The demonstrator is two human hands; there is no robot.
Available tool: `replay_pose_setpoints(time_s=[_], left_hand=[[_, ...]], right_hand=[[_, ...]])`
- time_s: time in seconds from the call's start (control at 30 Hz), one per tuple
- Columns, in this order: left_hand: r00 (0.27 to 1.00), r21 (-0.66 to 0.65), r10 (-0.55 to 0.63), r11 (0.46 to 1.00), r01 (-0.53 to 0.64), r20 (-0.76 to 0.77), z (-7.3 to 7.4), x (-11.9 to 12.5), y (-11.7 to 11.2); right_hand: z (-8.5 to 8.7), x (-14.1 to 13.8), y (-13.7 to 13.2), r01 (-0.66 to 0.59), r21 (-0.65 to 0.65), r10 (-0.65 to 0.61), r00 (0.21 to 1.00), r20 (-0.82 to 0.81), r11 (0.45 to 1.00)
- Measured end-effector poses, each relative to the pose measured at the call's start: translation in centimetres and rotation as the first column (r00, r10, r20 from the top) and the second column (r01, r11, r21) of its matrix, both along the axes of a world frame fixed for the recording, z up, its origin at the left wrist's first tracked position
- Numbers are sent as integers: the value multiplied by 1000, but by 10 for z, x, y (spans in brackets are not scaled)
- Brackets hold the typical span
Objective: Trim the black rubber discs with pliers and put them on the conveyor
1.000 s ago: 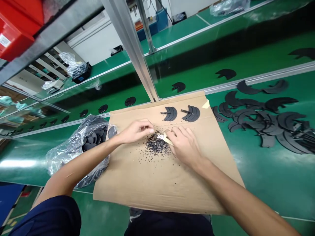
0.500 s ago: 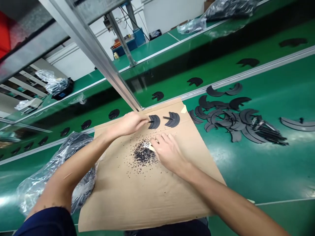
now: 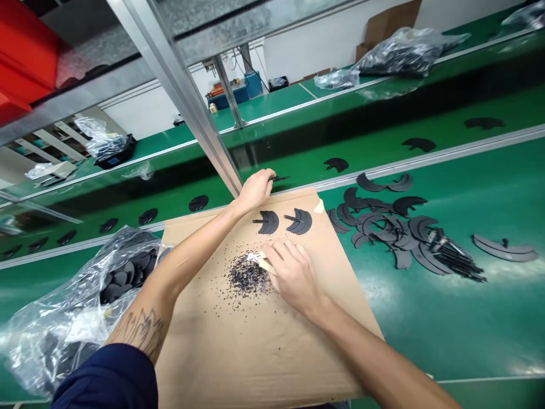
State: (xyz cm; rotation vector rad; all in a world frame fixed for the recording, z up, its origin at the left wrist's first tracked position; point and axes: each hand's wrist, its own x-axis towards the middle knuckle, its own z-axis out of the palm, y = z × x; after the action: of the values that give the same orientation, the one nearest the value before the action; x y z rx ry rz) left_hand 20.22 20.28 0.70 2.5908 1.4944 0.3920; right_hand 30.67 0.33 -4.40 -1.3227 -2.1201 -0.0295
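My left hand point(image 3: 256, 190) reaches past the cardboard's far edge over the green channel, its fingers closed on the end of a thin dark curved piece point(image 3: 280, 178). Nearer to me, my right hand point(image 3: 293, 275) is wrapped round nippers point(image 3: 264, 263) with pale handles; their metal head points left over a heap of tiny black bits point(image 3: 247, 277). Two fanned black curved pieces with stems, one at left point(image 3: 268, 222) and one at right point(image 3: 300, 221), lie on the cardboard sheet point(image 3: 238, 358) beyond the heap.
Loose grey-black curved parts point(image 3: 394, 227) and thin black sticks point(image 3: 457, 255) are piled at right. A clear plastic bag point(image 3: 55, 335) of dark parts lies left. A metal post point(image 3: 191, 108) rises behind the cardboard. Several black pieces sit along the green channel point(image 3: 370, 149).
My left hand has moved from the fanned pieces on the cardboard out to the channel and taken hold of a curved piece there. My right hand stays by the heap; the view has shifted.
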Motion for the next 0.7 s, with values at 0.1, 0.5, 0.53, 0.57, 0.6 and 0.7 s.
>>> replay_pose_setpoints(time_s=[0.1, 0.5, 0.53, 0.57, 0.6, 0.7], left_hand=[[946, -62, -163, 980, 187, 281, 0, -44, -49], [996, -289, 90, 953, -93, -25, 1, -206, -162], [975, -251, 188, 944, -212, -117, 4, -223, -159], [949, -218, 272, 928, -303, -162, 5, -238, -155], [922, -192, 344, 907, -375, -176, 4, -251, -150], [871, -161, 474, 856, -491, -132, -7, -273, -139]], right_hand=[[3, 1, 3, 74, 151, -34, 967, -251, 986], [-4, -18, 20, -296, -361, -10, 761, -648, 885], [-2, -18, 21, -280, -381, -38, 762, -647, 881], [-1, -18, 22, -265, -393, -60, 761, -646, 881], [1, -19, 23, -252, -398, -76, 757, -649, 882], [6, -21, 25, -249, -388, -84, 740, -667, 887]])
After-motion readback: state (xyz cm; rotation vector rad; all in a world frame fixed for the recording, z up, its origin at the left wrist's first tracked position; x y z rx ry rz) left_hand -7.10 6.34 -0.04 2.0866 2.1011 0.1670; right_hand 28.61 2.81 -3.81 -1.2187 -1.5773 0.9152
